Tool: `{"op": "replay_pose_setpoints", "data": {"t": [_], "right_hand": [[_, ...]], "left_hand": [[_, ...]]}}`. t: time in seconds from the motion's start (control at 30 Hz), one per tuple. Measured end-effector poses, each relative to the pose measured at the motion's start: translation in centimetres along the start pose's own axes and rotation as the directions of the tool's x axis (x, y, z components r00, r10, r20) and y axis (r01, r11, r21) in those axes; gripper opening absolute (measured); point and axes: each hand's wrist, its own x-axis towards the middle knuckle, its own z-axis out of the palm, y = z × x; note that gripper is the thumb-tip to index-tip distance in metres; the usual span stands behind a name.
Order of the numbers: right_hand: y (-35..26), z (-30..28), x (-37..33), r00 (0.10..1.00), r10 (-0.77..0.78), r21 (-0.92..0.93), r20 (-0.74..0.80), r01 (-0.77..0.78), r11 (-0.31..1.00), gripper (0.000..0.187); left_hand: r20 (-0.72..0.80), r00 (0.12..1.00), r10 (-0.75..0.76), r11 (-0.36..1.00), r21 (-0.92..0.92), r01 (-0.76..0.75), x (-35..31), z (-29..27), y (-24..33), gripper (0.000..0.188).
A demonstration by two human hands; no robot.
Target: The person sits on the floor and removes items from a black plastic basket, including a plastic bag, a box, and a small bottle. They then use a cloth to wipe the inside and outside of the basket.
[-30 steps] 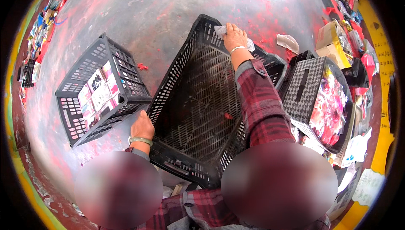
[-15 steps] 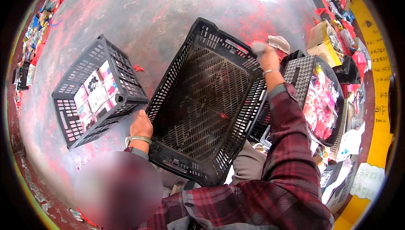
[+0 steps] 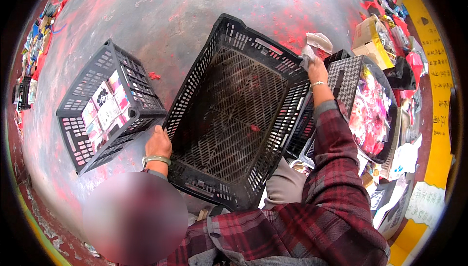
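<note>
A large black plastic crate (image 3: 234, 115) with slotted walls is held tilted in front of me, its grid bottom dusty and a small red scrap (image 3: 255, 128) inside. My left hand (image 3: 158, 143) is closed on its left rim near the lower corner. At the far right corner, my right hand (image 3: 317, 71) clutches a whitish cloth (image 3: 307, 54) against the rim. Just beyond that hand, another crumpled white piece (image 3: 320, 43) lies on the floor. To the left stands a smaller black crate (image 3: 140, 78) containing several printed packets (image 3: 108, 110).
On my right is a container with a houndstooth-patterned side (image 3: 345, 80), filled with pink and red wrapped items (image 3: 373, 119). Farther back sits a cardboard box (image 3: 369, 41) among piled goods. Red dust and scraps (image 3: 154, 76) mark the grey floor. Another pile (image 3: 44, 37) lines the far left.
My right hand, with the cloth, has shifted a little to the right at the crate's far right corner. My left hand keeps its hold on the rim. The view has moved slightly.
</note>
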Motion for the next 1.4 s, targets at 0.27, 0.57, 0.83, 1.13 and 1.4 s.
{"op": "replay_pose_setpoints", "data": {"t": [0.27, 0.57, 0.83, 1.13, 1.4], "right_hand": [[-0.2, -0.6, -6.4, 0.936, 0.316, -0.017, -0.155, -0.323, 0.946, 0.022], [-3.3, -1.3, -12.9, 0.921, 0.388, 0.069, -0.012, -0.387, 0.920, 0.035], [-2.4, -1.0, -0.2, 0.983, -0.001, 0.095, -0.185, 0.019, 0.995, 0.016], [-11.5, 5.2, -6.4, 0.998, -0.054, 0.341, -0.023, 0.059, 0.938, 0.026], [-5.7, -13.1, 0.3, 0.956, 0.161, 0.925, 0.243, -0.279, 0.259, 0.022]], "left_hand": [[0.019, 1.000, 0.006, 1.000, -0.012, -0.005, 0.0, 0.0, 0.2, 0.024], [0.014, 1.000, -0.008, 1.000, -0.009, 0.008, 0.1, 0.2, 0.0, 0.023], [0.037, 0.999, -0.028, 1.000, 0.006, 0.028, 0.4, 0.9, -0.3, 0.022], [0.045, 0.999, -0.023, 1.000, -0.011, 0.023, 0.8, 0.6, -0.7, 0.025], [-0.009, 1.000, 0.021, 0.987, -0.159, -0.022, 0.8, 1.3, -1.6, 0.023]]}}
